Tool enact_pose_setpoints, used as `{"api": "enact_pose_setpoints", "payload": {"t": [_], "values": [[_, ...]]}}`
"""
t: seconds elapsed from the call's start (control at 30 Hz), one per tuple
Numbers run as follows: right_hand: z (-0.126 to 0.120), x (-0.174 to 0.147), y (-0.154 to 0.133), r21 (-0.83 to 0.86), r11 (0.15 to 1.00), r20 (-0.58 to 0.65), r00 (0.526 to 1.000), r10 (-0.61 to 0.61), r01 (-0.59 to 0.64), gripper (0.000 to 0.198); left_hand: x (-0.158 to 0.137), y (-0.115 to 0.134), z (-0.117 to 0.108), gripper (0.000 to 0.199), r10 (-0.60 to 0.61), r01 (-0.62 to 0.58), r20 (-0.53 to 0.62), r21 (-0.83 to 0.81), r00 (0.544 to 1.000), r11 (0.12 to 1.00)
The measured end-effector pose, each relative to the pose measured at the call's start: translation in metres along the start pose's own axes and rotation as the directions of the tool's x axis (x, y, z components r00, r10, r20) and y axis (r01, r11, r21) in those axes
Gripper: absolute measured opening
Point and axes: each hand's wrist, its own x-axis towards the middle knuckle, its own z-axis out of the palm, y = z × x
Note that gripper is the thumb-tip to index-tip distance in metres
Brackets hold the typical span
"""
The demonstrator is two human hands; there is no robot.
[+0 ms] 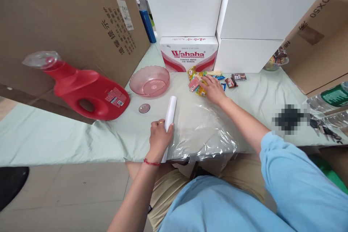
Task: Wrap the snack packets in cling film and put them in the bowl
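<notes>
My left hand (161, 136) is wrapped round a white roll of clear plastic film (170, 110) near the table's front edge. A sheet of the clear film (201, 125) lies to the right of the roll and hangs a little over the edge. Farther back, my right hand (214, 88) rests with outstretched fingers on small wrapped snacks. Beside its fingertips are a pink packet (194, 84) and a yellow packet (201, 90). A dark red packet (231, 82) and a brown packet (239, 76) lie just right of that hand.
Left of the roll sit a pink bowl (149, 83), a small round lid (144, 108) and a large red jug (87, 90). A Wahaha carton (189, 55) and white boxes (187, 3) stand behind. Keys (324, 130) and plastic bottles (334, 96) are at the right.
</notes>
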Motion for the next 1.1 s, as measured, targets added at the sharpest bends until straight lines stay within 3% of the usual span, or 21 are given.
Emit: {"api": "enact_pose_setpoints", "payload": {"t": [0.07,0.17,0.3,0.47,0.63,0.77,0.9,1.1], "values": [[0.001,0.005,0.012,-0.060,0.998,0.065,0.998,-0.028,0.032,0.047,-0.004,-0.006,0.000,0.054,0.065,-0.065,-0.026,0.006,0.998,0.998],[0.004,-0.009,0.031,-0.104,0.994,0.027,0.999,0.020,-0.017,0.036,-0.014,-0.012,0.001,0.056,0.122,-0.121,-0.010,0.044,0.992,0.992],[0.005,-0.051,0.051,-0.055,0.980,-0.052,0.981,0.187,-0.190,0.030,-0.021,-0.018,0.003,0.053,0.127,-0.127,-0.006,0.027,0.992,0.992],[-0.002,-0.103,0.048,0.156,0.897,-0.035,0.905,0.423,-0.413,0.030,-0.017,-0.026,0.005,0.050,0.108,-0.110,-0.028,-0.068,0.994,0.992],[-0.022,-0.116,0.007,0.276,0.903,0.069,0.944,0.323,-0.329,0.029,-0.016,-0.021,0.004,0.052,0.091,-0.091,-0.005,-0.019,0.996,0.996],[-0.028,-0.108,-0.033,0.181,0.952,0.144,0.965,0.221,-0.245,0.032,-0.018,-0.017,0.007,0.053,0.087,-0.087,-0.015,-0.004,0.996,0.996],[-0.019,-0.110,-0.066,0.063,0.976,0.275,0.943,0.185,-0.210,0.049,-0.018,-0.016,0.008,0.052,0.086,-0.086,-0.020,-0.001,0.996,0.996],[-0.009,-0.111,-0.078,-0.013,0.991,0.296,0.946,0.132,-0.135,0.041,-0.020,-0.014,0.004,0.053,0.098,-0.098,-0.003,-0.006,0.995,0.995]]}}
